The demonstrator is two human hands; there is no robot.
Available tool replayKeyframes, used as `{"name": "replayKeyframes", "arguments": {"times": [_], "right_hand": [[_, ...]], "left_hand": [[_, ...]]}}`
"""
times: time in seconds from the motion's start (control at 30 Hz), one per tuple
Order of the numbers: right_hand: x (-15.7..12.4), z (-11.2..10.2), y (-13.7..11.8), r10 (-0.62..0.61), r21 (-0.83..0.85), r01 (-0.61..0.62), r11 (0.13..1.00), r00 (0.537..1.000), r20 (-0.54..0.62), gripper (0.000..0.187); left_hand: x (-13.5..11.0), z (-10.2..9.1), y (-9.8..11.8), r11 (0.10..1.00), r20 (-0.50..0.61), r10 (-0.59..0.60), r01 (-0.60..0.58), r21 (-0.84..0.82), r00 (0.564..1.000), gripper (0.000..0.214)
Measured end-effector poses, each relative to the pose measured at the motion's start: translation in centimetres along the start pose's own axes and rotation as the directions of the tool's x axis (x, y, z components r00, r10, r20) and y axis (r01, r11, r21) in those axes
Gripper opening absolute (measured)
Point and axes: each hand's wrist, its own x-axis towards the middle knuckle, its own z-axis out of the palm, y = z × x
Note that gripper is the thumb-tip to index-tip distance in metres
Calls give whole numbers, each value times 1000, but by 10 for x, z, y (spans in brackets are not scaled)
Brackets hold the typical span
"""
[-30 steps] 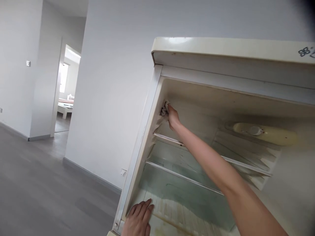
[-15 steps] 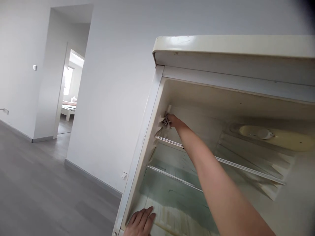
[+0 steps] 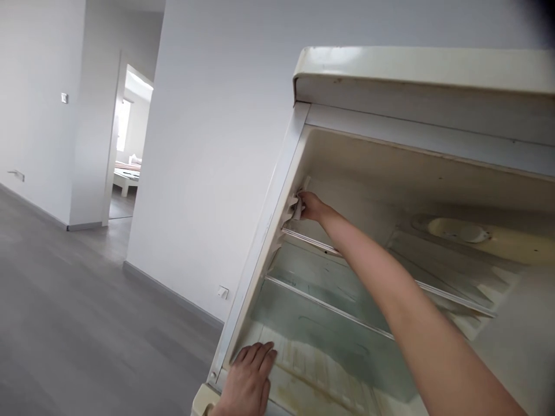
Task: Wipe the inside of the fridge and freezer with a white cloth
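Cloth (image 3: 296,207) bunched in my clenched right hand (image 3: 311,206), wiping fridge (image 3: 390,66) side wall, centre frame. Left hand (image 3: 249,378) lies flat, unclenched, on lower rim. Ledges (image 3: 277,245) beneath likely need fingertip pressure.

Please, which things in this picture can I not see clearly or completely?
- Head view: the cloth is mostly hidden by the right hand that grips it, so its full shape is unclear.
- Head view: the left hand is cut off at the wrist by the bottom edge.
- Head view: the fridge is cut off on its right side by the picture's edge.
- Head view: the far room through the doorway is too small to show its contents.
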Motion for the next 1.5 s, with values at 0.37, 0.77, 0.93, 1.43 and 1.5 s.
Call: {"name": "replayKeyframes", "arguments": {"times": [0.37, 0.77, 0.93, 1.43, 1.5], "right_hand": [[-91, 30, -7, 11, 205, 1, 979, 998, -57, 16], [-189, -41, 4, 13, 692, -64, 719, 997, 79, 15], [-258, -61, 43, -4, 865, -46, 500, 998, 56, 25], [-357, -99, 179, 186, 597, -51, 801, 968, -166, 48], [-369, -119, 224, 178, 341, -38, 939, 903, -391, 52]], "left_hand": [[9, -20, 8, 999, 110, -48, 49, -6, 993, 49], [10, -24, 10, 988, 197, -145, 154, -32, 970, 46], [28, -41, 16, 782, 344, -367, 487, -390, 865, 47], [152, -121, 129, -595, 687, -468, 376, -710, 556, 27], [176, -133, 130, -544, 637, -515, 357, -760, 573, 25]]}}
